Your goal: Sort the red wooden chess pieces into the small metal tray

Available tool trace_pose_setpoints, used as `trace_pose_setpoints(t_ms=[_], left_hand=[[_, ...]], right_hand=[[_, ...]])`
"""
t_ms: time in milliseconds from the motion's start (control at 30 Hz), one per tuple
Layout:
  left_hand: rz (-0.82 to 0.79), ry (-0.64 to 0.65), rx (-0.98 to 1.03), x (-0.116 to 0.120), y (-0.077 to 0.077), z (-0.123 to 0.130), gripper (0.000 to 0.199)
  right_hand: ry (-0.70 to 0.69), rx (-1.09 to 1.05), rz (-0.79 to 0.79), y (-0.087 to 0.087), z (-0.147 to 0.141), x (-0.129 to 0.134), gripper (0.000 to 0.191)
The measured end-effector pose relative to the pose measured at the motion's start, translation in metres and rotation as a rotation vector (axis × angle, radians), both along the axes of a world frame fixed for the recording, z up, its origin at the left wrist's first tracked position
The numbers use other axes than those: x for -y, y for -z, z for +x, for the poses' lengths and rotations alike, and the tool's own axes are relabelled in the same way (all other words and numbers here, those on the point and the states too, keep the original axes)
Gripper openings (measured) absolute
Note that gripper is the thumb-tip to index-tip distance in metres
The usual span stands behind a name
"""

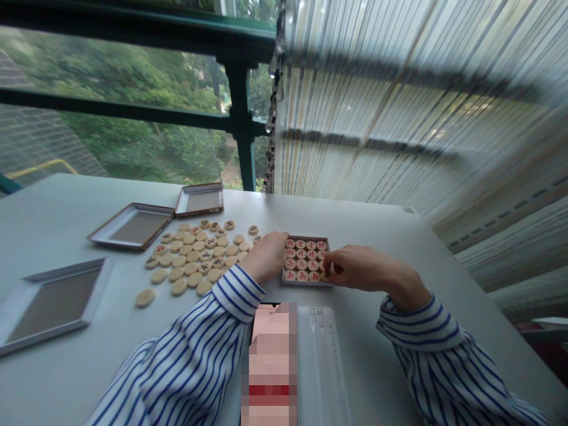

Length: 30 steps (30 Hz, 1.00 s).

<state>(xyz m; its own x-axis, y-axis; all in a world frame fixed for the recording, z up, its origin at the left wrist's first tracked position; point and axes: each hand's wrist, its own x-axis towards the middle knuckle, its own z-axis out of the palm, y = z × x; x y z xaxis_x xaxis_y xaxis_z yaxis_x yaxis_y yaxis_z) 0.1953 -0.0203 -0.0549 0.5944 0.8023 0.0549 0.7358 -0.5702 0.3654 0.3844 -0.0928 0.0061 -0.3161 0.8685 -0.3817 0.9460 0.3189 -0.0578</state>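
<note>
A small open box (306, 283) holds rows of round wooden pieces with red characters (301, 264). Against the box's left side rests my left hand (267, 255), its fingertips at the left edge near the upper corner. My right hand (361, 269) is at the box's lower right corner, thumb and forefinger pinched on a round wooden piece (325, 276). Left of my left hand lies a loose spread of wooden pieces (192, 256), most showing plain faces, some with black or red characters.
Three open trays or lids lie at the left: a large one (55, 302), a middle one (137, 227) and a smaller one (199, 200). Near the front edge are a phone-like screen (273, 355) and a white translucent case (322, 361). Window and string curtain stand behind the white table (368, 225).
</note>
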Motion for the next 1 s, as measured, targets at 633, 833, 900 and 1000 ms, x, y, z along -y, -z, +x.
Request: trace_pose_setpoints(t_ms=[633, 833, 900, 1000], left_hand=[[-0.017, -0.009, -0.014, -0.0007, 0.0002, 0.0011, 0.024], [-0.022, -0.018, -0.027, 0.0001, -0.0014, 0.0015, 0.023], [-0.024, -0.022, -0.037, 0.0007, -0.0021, 0.0015, 0.023], [-0.023, -0.018, -0.035, 0.001, -0.0022, 0.0014, 0.025]], right_hand=[[-0.003, 0.013, 0.002, 0.0009, 0.0014, -0.0006, 0.02], [-0.011, 0.024, -0.008, 0.0031, 0.0029, -0.0012, 0.021], [-0.011, 0.024, 0.0, 0.0035, 0.0039, -0.001, 0.022], [-0.01, 0.015, 0.015, 0.0031, 0.0047, -0.0001, 0.022]])
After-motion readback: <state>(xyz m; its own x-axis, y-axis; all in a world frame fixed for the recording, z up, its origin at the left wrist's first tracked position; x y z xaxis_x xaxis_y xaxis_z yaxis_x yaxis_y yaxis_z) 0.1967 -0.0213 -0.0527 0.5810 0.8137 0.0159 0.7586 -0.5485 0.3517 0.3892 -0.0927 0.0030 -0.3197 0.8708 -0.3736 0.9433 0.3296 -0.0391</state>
